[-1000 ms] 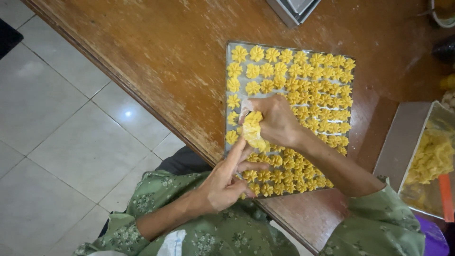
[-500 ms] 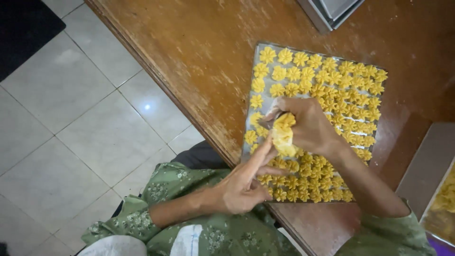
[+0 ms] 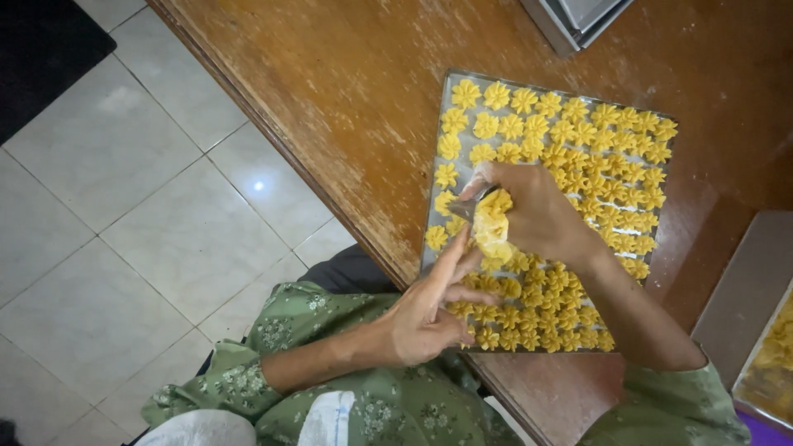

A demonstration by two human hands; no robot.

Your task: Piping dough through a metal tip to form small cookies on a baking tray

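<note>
- The right hand point(image 3: 541, 216) was clenched around a clear piping bag point(image 3: 490, 227) full of yellow dough, its grip wrapped about the bulging body of the bag, so that squeezing would drive dough toward the tip.
- The bag's metal nozzle point(image 3: 468, 205) pointed down at the left edge of the baking tray point(image 3: 435, 221), over a gap in the column of flower-shaped dough cookies point(image 3: 595, 173) there.
- The left hand point(image 3: 425, 318) held nothing; its grip was released, with the fingers point(image 3: 454, 260) stretched up to touch the bag from below, seemingly steadying and guiding it.
- The tray lay flat on the wooden table point(image 3: 330, 91), close to the table's near edge and within easy reach of the person in green patterned sleeves point(image 3: 330, 376).
- The cookies sat in tight rows, touching or nearly so, filling most of the tray.
- A second tray point(image 3: 764, 363) with more yellow dough shapes stood well apart at the right.
- A grey metal pan point(image 3: 570, 21) lay at the table's far side.
</note>
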